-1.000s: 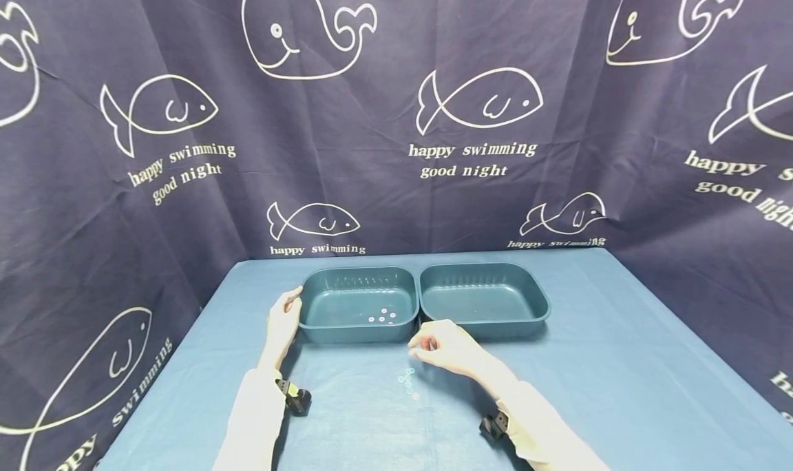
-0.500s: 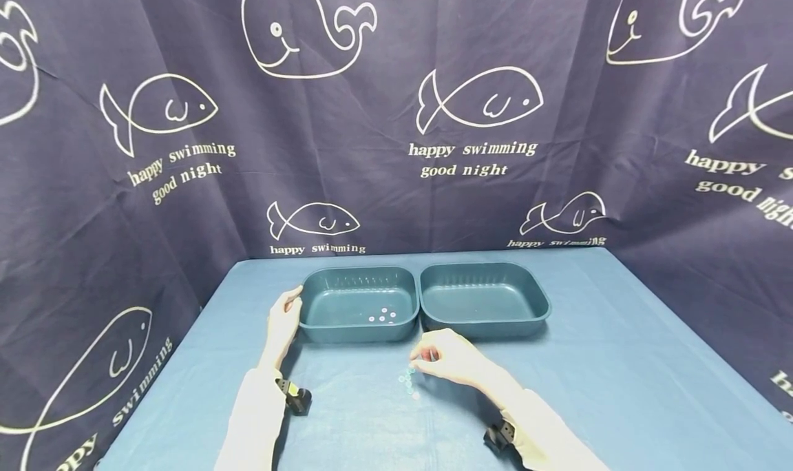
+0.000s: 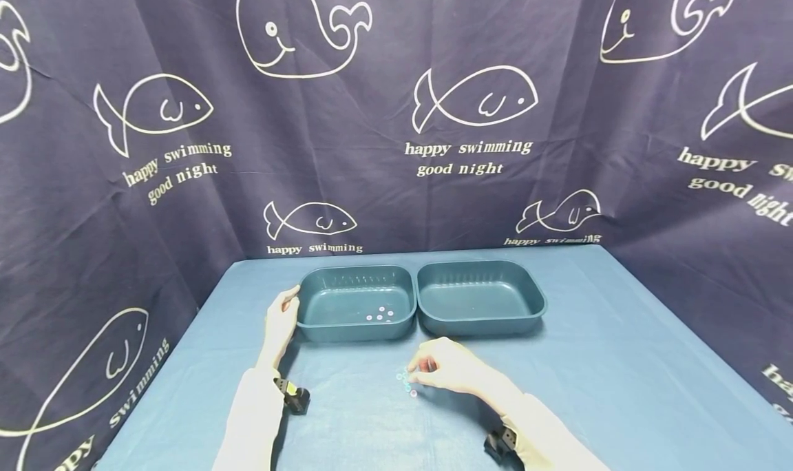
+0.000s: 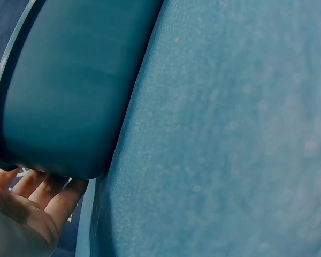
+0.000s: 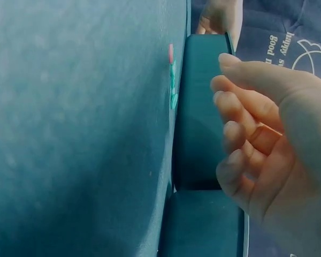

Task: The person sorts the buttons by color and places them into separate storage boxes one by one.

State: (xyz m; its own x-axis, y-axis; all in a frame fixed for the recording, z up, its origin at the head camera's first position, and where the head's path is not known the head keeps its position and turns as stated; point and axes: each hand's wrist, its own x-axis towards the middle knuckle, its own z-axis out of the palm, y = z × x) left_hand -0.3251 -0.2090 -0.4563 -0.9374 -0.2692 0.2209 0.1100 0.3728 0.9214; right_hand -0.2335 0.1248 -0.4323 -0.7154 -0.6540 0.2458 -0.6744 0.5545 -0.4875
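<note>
My left hand [image 3: 281, 323] grips the left end of a dark teal plastic bin [image 3: 356, 332]; in the left wrist view its fingers [image 4: 64, 201] lie against the bin's outer end wall. Over the table, my right hand [image 3: 449, 366] is held with loosely bent fingers, thumb and index tips close together. Nothing shows between them in the right wrist view. Right by those fingertips lies a small cluster of green button-like rings [image 3: 407, 388], with one pink ring [image 3: 414, 394] at its near end. Several pink rings [image 3: 380, 317] lie inside the left bin, toward its right side.
A second, matching teal bin [image 3: 483, 327] stands beside the first on the right, the two nearly touching. Both sit toward the back of a table covered in blue cloth [image 3: 347, 416]. A dark printed curtain [image 3: 384, 113] hangs behind and along the sides.
My right hand has come down and nearer, from just in front of the bins to the ring cluster. The left hand keeps its place on the bin. The head view has shifted slightly.
</note>
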